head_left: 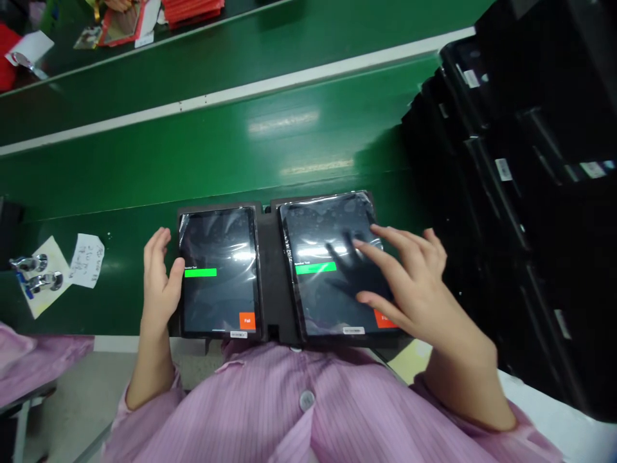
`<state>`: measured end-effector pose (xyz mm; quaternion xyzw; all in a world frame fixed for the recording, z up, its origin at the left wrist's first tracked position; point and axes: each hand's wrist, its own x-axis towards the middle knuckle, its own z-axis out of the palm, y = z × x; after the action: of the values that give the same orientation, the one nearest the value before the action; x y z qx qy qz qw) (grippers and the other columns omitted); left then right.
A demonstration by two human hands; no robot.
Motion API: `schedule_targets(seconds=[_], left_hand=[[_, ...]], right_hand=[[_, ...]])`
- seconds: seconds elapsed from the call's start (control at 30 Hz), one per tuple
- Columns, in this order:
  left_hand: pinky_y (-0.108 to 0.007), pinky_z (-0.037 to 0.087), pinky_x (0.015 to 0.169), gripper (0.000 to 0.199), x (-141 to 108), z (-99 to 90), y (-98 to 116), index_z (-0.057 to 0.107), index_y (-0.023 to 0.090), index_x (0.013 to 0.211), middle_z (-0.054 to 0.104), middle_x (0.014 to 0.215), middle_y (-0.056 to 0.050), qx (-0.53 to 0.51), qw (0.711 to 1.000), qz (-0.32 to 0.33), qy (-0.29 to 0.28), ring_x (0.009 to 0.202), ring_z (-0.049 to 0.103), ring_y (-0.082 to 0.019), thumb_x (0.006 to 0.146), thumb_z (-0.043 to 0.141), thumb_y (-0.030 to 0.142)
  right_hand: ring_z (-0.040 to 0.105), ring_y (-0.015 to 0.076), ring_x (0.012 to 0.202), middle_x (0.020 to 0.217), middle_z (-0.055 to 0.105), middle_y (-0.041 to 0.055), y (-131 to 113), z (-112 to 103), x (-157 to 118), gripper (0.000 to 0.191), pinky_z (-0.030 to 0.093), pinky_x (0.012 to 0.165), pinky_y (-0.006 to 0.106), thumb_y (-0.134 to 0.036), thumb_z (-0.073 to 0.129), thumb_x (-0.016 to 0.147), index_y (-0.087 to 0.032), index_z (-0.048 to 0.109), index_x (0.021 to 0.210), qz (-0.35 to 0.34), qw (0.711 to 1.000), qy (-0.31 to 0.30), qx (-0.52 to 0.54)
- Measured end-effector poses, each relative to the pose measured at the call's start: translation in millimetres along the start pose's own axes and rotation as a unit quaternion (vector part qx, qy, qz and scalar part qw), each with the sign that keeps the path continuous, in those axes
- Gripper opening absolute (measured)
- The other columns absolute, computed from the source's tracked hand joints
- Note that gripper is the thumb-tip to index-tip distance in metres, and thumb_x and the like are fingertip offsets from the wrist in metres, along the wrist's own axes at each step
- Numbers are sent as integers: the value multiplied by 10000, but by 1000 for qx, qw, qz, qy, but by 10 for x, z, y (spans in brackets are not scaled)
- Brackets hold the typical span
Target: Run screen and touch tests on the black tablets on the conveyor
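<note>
Two tablets lie side by side in dark trays at the bench edge in front of me. The left tablet (219,238) and the right tablet (322,299) both show a dark screen with a green bar, the small words "Speaker Test" and an orange "Fail" button. My left hand (160,283) rests beside the left tablet, thumb at its left edge, fingers extended and holding nothing. Over the right side of the right tablet hovers my right hand (414,276), fingers spread. Whether a fingertip touches the glass, I cannot tell. That hand partly covers the orange button.
Tall stacks of black tablet trays (501,212) rise at the right. On the left lie a handwritten paper (87,260) and a pale card (45,283) with shiny metal pieces. A white rail (241,85) crosses the green bench; red items (193,9) lie beyond.
</note>
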<state>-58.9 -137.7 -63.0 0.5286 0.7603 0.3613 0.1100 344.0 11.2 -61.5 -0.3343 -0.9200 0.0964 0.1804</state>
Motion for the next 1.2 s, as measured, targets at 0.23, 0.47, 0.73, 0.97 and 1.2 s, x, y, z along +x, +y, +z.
schedule_targets(seconds=[0.23, 0.47, 0.73, 0.97, 1.2], left_hand=[[-581, 302, 1203, 562, 581, 191, 466, 411, 229, 1518, 320, 1632, -137, 83, 957, 206, -186, 1477, 354, -354, 1000, 512, 422], [-656, 190, 1218, 646, 666, 383, 582, 365, 191, 1551, 377, 1608, -160, 111, 919, 269, -267, 1478, 341, -398, 986, 541, 450], [-671, 183, 1205, 527, 625, 363, 540, 538, 214, 1427, 555, 1471, -156, 164, 916, 297, -215, 1346, 528, -387, 988, 499, 503], [-566, 306, 1208, 486, 648, 316, 493, 588, 231, 1374, 670, 1324, -96, 89, 906, 319, -264, 1283, 589, -338, 960, 568, 485], [-645, 151, 1203, 407, 664, 337, 283, 703, 282, 1202, 678, 1066, -90, 155, 948, 258, -102, 1010, 630, -309, 972, 459, 512]], right_hand=[[416, 397, 1406, 1508, 501, 140, 291, 49, 477, 647, 182, 1177, 684, -522, 405, 1006, -249, 280, 1579, 9, 999, -18, 40], [354, 420, 1457, 1526, 505, 149, 236, 123, 608, 628, 115, 1142, 771, -502, 432, 999, -217, 336, 1551, 4, 999, -51, 13], [424, 380, 1423, 1461, 574, 137, 256, 71, 595, 540, 149, 1172, 717, -521, 444, 997, -226, 470, 1448, 16, 998, -26, 46], [607, 308, 1237, 1238, 711, 94, 287, -35, 474, 459, 155, 1207, 657, -508, 470, 998, -241, 545, 1363, -16, 995, -28, 99], [466, 336, 1353, 1446, 519, 143, 569, 145, 293, 464, 351, 1120, 602, -514, 376, 1022, -267, 623, 1327, 95, 988, 71, 97]])
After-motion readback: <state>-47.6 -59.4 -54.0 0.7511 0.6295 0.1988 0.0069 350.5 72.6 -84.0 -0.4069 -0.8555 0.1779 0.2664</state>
